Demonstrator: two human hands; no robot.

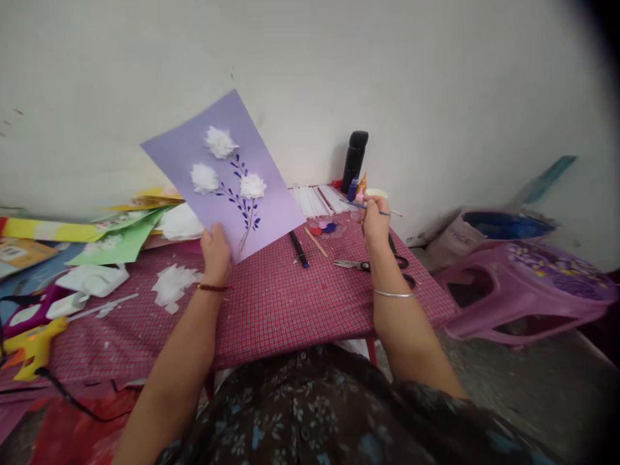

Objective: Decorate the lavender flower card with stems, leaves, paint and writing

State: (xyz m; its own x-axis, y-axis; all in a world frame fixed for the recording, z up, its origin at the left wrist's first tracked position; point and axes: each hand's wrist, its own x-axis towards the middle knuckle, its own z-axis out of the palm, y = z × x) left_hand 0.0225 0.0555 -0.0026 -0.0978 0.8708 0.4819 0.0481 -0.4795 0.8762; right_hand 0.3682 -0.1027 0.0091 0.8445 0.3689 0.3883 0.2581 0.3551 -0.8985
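Observation:
My left hand [217, 253] grips the lower left edge of a purple sheet of paper [188, 155], holding it tilted up above the table. Three white paper flowers [221, 141] stand out on the sheet, with painted dark blue leaves [236, 201] along thin stems. In my right hand [376, 225] is a thin paintbrush [356, 205], pinched by the handle and pointing left. Just left of that hand lies a palette [334, 226] with red, pink and blue paint. Small paint bottles [354, 187] stand behind the hand. Scissors [358, 264] lie partly hidden under my right forearm.
On the checked tablecloth [290, 316] are a black marker [299, 249], a wooden stick [316, 242], white strips [310, 201] and crumpled white tissue [175, 285]. A black flask [355, 161] stands by the wall. A yellow glue gun [36, 345] lies left; a pink stool [523, 297] stands right.

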